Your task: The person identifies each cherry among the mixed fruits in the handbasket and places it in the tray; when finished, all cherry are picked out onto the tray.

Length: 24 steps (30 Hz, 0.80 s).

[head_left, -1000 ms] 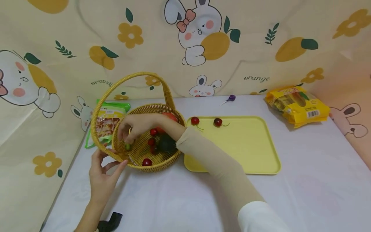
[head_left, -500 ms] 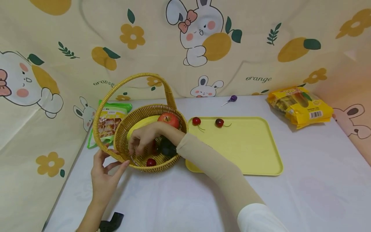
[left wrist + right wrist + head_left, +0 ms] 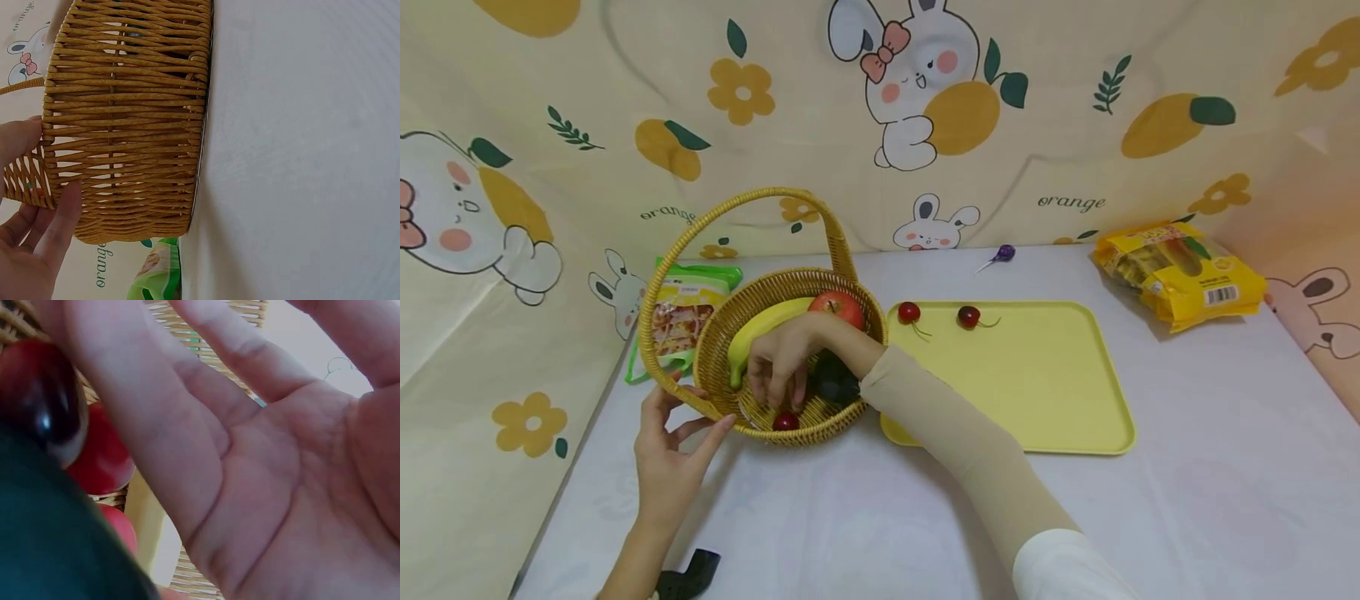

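Note:
My left hand (image 3: 670,454) grips the wicker basket (image 3: 820,433) at its left rim, by the foot of the tall handle (image 3: 651,325). In the left wrist view its fingertips (image 3: 70,194) press on the weave. My right hand (image 3: 786,358) reaches into the basket, fingers pointing down just behind a red cherry (image 3: 786,422). Around it lie a banana (image 3: 760,327), a red apple (image 3: 837,308) and a dark green rounded thing (image 3: 835,379). The right wrist view shows a dark cherry (image 3: 47,394) and a red one (image 3: 103,453) beside the fingers; the fingertips are hidden.
A yellow tray (image 3: 1022,383) with two cherries (image 3: 908,312) near its back edge stands right of the basket. Behind are a purple lollipop (image 3: 1005,252) and a yellow snack bag (image 3: 1180,275). A green bag (image 3: 681,317) lies left behind the handle; a black curved object (image 3: 688,575) is at the front.
My right hand has moved from the basket's left side toward the right and front, near the front cherry. The banana and apple have come into view. The left hand keeps its hold.

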Each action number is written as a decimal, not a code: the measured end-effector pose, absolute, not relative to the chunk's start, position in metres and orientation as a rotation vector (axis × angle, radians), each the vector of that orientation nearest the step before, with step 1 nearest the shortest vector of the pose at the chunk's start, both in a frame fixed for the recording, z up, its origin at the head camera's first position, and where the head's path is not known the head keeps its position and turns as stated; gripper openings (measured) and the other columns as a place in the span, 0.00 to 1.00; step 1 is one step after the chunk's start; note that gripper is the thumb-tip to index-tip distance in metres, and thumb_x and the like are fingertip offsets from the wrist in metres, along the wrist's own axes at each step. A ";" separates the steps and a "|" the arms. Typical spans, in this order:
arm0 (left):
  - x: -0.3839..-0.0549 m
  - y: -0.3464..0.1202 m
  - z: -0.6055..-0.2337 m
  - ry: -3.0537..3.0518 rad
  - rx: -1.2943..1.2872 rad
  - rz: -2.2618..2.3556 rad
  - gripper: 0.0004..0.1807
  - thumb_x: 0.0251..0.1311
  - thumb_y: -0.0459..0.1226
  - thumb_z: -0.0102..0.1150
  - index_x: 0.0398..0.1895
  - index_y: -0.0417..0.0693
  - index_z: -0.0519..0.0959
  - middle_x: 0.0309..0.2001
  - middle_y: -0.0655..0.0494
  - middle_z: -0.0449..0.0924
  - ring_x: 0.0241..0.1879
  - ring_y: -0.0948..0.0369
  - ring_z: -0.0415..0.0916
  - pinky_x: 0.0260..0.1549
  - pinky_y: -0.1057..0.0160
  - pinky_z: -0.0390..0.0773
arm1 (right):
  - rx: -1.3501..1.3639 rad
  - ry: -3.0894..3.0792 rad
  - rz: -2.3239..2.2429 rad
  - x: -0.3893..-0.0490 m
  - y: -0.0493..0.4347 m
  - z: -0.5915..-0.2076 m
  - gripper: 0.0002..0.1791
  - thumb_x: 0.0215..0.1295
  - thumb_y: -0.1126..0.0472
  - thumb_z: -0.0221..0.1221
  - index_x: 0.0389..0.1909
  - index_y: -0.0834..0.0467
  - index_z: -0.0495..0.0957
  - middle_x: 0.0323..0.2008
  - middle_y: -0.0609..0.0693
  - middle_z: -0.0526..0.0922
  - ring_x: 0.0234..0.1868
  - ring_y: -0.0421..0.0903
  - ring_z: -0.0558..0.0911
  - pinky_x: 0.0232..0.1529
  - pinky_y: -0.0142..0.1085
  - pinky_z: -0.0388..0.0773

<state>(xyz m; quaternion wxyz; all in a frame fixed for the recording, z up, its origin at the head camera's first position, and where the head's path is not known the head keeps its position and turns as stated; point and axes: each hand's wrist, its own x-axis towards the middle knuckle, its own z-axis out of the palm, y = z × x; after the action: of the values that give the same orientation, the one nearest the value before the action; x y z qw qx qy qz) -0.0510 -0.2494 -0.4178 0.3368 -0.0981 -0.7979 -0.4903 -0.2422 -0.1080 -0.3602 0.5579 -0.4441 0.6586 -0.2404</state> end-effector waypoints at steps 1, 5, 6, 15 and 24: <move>-0.051 -0.249 -0.417 -2.079 -0.256 -1.281 0.48 0.33 0.06 0.66 0.66 0.23 0.61 0.47 0.38 0.70 0.49 0.58 0.71 0.37 0.77 0.83 | -1.034 1.554 -0.553 -0.242 -0.108 -0.360 0.13 0.64 0.70 0.63 0.49 0.68 0.80 0.36 0.55 0.84 0.37 0.55 0.87 0.41 0.40 0.88; -0.050 -0.247 -0.413 -2.084 -0.250 -1.277 0.47 0.33 0.06 0.65 0.65 0.22 0.61 0.46 0.39 0.70 0.49 0.58 0.71 0.37 0.77 0.83 | -1.011 1.543 -0.535 -0.241 -0.107 -0.359 0.16 0.64 0.71 0.63 0.53 0.68 0.79 0.38 0.57 0.84 0.39 0.56 0.87 0.43 0.40 0.88; -0.050 -0.246 -0.412 -2.085 -0.250 -1.278 0.47 0.33 0.06 0.65 0.65 0.23 0.61 0.47 0.39 0.71 0.49 0.58 0.71 0.37 0.77 0.83 | -1.009 1.537 -0.535 -0.241 -0.107 -0.359 0.17 0.63 0.71 0.64 0.53 0.68 0.79 0.38 0.57 0.85 0.39 0.56 0.87 0.43 0.40 0.88; -0.049 -0.244 -0.410 -2.087 -0.237 -1.285 0.47 0.35 0.07 0.65 0.65 0.22 0.61 0.47 0.39 0.70 0.49 0.58 0.71 0.38 0.78 0.82 | -1.021 1.417 -0.538 -0.242 -0.108 -0.365 0.18 0.63 0.74 0.63 0.55 0.67 0.78 0.43 0.56 0.83 0.43 0.48 0.84 0.49 0.39 0.86; -0.052 -0.251 -0.421 -2.080 -0.241 -1.286 0.48 0.34 0.07 0.66 0.66 0.25 0.61 0.47 0.38 0.70 0.49 0.57 0.71 0.38 0.77 0.83 | -1.160 1.332 -0.584 -0.239 -0.109 -0.365 0.14 0.61 0.73 0.66 0.48 0.66 0.81 0.43 0.54 0.83 0.43 0.45 0.82 0.46 0.39 0.86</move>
<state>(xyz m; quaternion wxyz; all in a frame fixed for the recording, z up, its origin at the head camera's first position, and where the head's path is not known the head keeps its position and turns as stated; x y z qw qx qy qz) -0.0517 -0.2508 -0.4207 0.3353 -0.0925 -0.7975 -0.4930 -0.2385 -0.1089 -0.3650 0.5976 -0.5001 0.5740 -0.2516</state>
